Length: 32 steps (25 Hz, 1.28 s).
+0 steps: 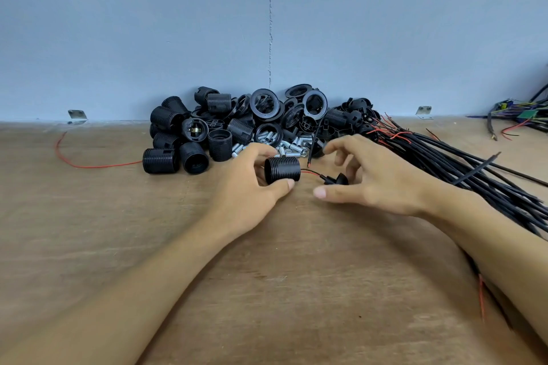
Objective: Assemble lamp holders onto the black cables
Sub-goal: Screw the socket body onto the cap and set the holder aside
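- While my left hand [252, 187] grips the threaded lamp holder [281, 170] between thumb and curled fingers, the holder's long axis lies sideways, parallel to the back edge of the surface [118, 246], with its wired end facing my right hand [373, 184].
- From that end a short red and black wire pair [310, 172] runs right to the small domed cap [336, 179], just beside the holder near the middle of the surface.
- My right hand hangs spread and loose around the cap, thumb in front and fingers behind. It grips nothing, and I cannot tell whether a fingertip touches the cap.
- The cap is nearer my right hand, so I judge that hand should pinch it and bring it left along the holder's axis without bunching the wires.
- The black cables [444, 157] fan out toward the right edge, well apart from my left hand.
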Each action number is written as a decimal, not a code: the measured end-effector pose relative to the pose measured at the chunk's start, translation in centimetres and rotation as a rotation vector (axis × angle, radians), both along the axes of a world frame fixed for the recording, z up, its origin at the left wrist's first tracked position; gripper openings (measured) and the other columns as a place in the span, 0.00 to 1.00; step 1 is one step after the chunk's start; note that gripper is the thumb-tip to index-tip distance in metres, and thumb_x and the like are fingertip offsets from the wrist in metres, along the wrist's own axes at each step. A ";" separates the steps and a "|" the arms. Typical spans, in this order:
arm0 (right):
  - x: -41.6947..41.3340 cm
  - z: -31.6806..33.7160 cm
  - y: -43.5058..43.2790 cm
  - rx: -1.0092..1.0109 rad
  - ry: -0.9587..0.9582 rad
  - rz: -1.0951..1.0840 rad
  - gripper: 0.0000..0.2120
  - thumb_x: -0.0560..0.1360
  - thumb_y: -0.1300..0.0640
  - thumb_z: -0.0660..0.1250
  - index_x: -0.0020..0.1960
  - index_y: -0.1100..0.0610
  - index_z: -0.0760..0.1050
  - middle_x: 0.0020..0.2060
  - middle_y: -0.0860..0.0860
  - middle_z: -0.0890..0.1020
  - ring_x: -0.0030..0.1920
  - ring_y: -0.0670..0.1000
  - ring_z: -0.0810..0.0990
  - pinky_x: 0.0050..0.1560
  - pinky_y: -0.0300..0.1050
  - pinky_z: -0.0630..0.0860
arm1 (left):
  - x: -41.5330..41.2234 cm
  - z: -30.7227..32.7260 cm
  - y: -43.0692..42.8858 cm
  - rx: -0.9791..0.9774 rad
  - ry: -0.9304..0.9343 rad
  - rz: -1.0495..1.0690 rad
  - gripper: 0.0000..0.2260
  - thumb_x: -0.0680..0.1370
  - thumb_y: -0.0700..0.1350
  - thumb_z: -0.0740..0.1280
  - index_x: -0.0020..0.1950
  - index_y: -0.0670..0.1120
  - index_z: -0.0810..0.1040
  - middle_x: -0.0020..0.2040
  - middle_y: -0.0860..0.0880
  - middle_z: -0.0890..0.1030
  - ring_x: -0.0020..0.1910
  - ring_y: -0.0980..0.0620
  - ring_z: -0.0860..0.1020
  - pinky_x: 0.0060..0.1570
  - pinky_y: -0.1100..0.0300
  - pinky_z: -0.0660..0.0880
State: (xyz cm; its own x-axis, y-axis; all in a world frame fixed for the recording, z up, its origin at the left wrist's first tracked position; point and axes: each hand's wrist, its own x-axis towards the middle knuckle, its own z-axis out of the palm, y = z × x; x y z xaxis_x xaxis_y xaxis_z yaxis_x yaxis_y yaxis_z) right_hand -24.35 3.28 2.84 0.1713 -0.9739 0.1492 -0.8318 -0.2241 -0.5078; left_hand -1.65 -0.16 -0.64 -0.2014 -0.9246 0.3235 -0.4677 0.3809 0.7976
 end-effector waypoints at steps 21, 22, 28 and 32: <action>2.0 -1.7 0.1 -0.272 0.067 0.070 0.23 0.72 0.48 0.73 0.67 0.42 0.76 0.53 0.48 0.82 0.57 0.50 0.78 0.58 0.52 0.75 | -0.1 0.1 0.2 0.357 0.485 -0.258 0.16 0.77 0.38 0.73 0.64 0.42 0.80 0.52 0.41 0.86 0.44 0.46 0.86 0.48 0.56 0.83; 1.9 -1.6 0.1 -0.260 0.065 0.077 0.23 0.72 0.49 0.73 0.67 0.43 0.76 0.53 0.48 0.81 0.57 0.50 0.78 0.58 0.52 0.75 | -0.1 0.2 0.2 0.353 0.481 -0.262 0.15 0.77 0.38 0.72 0.64 0.43 0.81 0.51 0.41 0.86 0.44 0.46 0.86 0.48 0.57 0.83; 2.0 -1.3 0.2 -0.244 0.020 0.103 0.22 0.73 0.51 0.73 0.66 0.44 0.77 0.52 0.47 0.81 0.55 0.49 0.78 0.56 0.52 0.75 | -0.1 0.2 0.2 0.372 0.539 -0.231 0.16 0.76 0.40 0.74 0.64 0.42 0.80 0.49 0.42 0.87 0.41 0.47 0.85 0.46 0.57 0.83; 2.0 -0.9 0.2 -0.192 0.030 0.133 0.20 0.72 0.47 0.73 0.63 0.42 0.77 0.52 0.44 0.82 0.55 0.49 0.78 0.52 0.53 0.77 | -0.1 0.3 0.1 0.383 0.569 -0.238 0.21 0.71 0.46 0.75 0.62 0.41 0.80 0.47 0.41 0.87 0.40 0.48 0.84 0.44 0.58 0.82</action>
